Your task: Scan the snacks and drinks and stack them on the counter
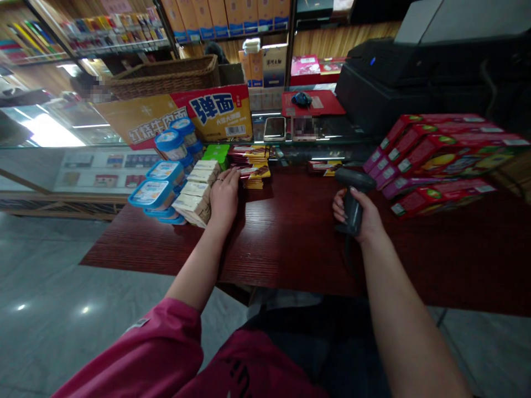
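My right hand point(360, 213) is wrapped round the grip of a dark barcode scanner point(352, 202), held above the counter with its head tilted up. A cable runs down from the grip. My left hand point(225, 190) lies with fingers stretched forward, between a row of cream-coloured packs point(193, 199) and a pile of red-and-yellow packets point(254, 174). Its fingertips reach the packets' near left edge; their undersides are hidden. Left of the cream packs stand stacked blue-lidded tubs point(154, 192). Behind them is a green pack point(215, 155).
Red and purple boxes point(435, 160) are stacked on the right of the dark wooden counter point(282, 243). One more packet point(323, 167) lies near the scanner. Behind are a printed carton point(224, 119), a wicker basket point(166, 77), a phone point(274, 128) and black machines point(390, 94).
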Demonstrator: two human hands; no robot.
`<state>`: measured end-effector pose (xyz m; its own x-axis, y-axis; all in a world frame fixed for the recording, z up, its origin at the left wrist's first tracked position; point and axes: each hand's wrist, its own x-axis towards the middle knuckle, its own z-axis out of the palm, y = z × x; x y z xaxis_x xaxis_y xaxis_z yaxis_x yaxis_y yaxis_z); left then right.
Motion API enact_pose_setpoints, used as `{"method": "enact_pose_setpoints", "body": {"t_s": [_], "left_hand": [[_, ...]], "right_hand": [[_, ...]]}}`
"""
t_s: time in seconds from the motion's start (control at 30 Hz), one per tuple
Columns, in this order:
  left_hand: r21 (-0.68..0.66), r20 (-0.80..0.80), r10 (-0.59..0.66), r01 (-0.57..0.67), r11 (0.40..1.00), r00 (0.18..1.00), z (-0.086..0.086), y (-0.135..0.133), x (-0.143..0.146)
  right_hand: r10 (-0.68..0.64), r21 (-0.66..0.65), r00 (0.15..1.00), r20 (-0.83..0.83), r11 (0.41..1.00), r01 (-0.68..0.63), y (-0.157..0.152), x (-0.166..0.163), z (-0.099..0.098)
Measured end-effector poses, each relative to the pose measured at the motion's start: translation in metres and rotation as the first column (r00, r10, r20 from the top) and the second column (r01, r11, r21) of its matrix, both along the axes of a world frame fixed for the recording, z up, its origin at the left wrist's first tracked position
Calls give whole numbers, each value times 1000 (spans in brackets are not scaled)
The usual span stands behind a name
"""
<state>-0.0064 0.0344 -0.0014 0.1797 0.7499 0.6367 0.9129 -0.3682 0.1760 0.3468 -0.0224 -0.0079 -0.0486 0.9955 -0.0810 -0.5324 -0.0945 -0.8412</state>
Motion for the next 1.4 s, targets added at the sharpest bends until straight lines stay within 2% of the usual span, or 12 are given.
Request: {"method": "enact_pose_setpoints", "body": {"t_s": [0.1, 0.27, 0.4, 0.6, 0.67, 0.77, 0.8, 0.87, 0.97, 1.03, 1.2, 1.4], "left_hand": [[-8, 23, 43, -42, 999, 999, -1, -1, 6], [-75, -38, -44, 41, 996, 998, 5, -12, 28], [-125, -34, -21, 16, 992, 999, 4, -7, 32], [-43, 20, -21, 21, 999, 1000, -1, -3, 32], [-17, 20, -98, 98, 995, 995, -3, -8, 48], [-108, -36, -372, 366, 924, 928, -11, -10, 89], [-159, -40, -456, 445, 881, 889, -15, -6, 106], [-218, 1, -532, 519, 826, 847, -23, 9, 139], [-229, 120, -504, 518, 824, 855, -32, 45, 177], [-248, 169, -494, 522, 816, 853, -35, 68, 192], [-273, 151, -503, 525, 806, 851, -38, 97, 201], [-218, 136, -482, 500, 838, 866, -32, 87, 197]], "right_hand": [[4, 4, 1000, 11, 1000, -4, 0, -1, 1], [10, -13, 1000, 14, 1000, -10, 0, -1, 2], [5, -8, 1000, 5, 1000, -5, -1, 0, 3], [-20, 17, 999, -38, 1000, 21, -1, 0, 4], [-22, 16, 998, -53, 1000, 23, 0, 0, 4], [-11, 8, 997, -77, 1000, 11, 2, 2, 2], [-9, 7, 996, -85, 1000, 10, 2, 2, 2], [-16, 7, 995, -100, 1000, 17, 3, 4, 1], [-37, 5, 992, -118, 999, 38, 4, 5, -1], [-47, -1, 992, -121, 999, 48, 5, 7, -2], [-31, -15, 991, -127, 999, 30, 8, 8, -3], [-20, -25, 994, -111, 1000, 17, 6, 8, -2]]}}
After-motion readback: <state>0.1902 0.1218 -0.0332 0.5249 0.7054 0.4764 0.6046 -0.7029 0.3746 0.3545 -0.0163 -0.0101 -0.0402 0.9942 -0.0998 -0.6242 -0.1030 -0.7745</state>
